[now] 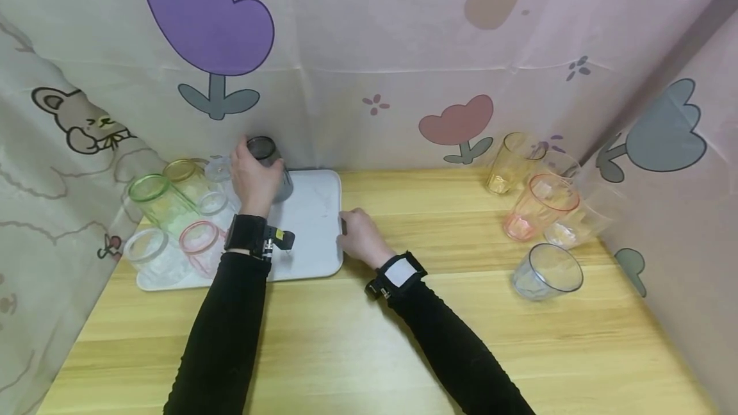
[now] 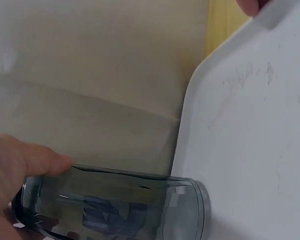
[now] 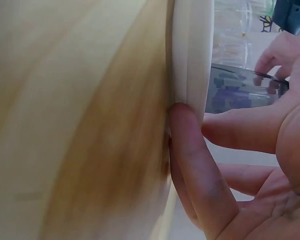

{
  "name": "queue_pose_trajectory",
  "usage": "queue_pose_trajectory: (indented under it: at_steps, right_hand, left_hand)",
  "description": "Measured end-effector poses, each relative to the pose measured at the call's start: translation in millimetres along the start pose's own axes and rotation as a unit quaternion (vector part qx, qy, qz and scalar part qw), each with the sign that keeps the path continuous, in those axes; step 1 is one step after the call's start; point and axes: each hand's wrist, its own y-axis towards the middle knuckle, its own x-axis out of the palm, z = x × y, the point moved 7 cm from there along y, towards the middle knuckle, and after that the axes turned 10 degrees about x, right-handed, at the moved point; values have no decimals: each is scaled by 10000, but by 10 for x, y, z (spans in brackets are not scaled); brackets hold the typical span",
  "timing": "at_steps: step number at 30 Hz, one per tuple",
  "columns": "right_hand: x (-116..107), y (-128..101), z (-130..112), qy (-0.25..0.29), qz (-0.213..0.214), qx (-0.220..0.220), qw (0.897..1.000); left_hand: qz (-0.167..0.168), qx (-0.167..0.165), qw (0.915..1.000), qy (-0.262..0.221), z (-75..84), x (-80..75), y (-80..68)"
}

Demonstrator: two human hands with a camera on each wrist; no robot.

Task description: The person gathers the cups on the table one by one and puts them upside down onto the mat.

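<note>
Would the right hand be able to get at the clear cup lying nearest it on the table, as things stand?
Probably yes: the right hand holds only the tray's edge, and bare table lies between it and the clear cup.

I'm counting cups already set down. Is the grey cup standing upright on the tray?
Upright: the grey cup stands base-down on the tray, gripped by the left hand.

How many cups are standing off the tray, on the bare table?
4, all at the right: amber cup by the curtain, pink cup, clear cup beside it, grey-clear cup nearest. Another may hide behind.
</note>
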Motion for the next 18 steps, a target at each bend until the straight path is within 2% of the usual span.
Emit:
queue_pose_trajectory:
  at_steps: [9,18]
  right_hand:
    - [8,-7,-10,-35,-14,43,10000]
    - [4,-6,-1,42,-11,46,10000]
  left_hand:
    - [-115,-218,9997,78,-86,-14,44]
    - [-124,-199,9996,130,-131,2,54]
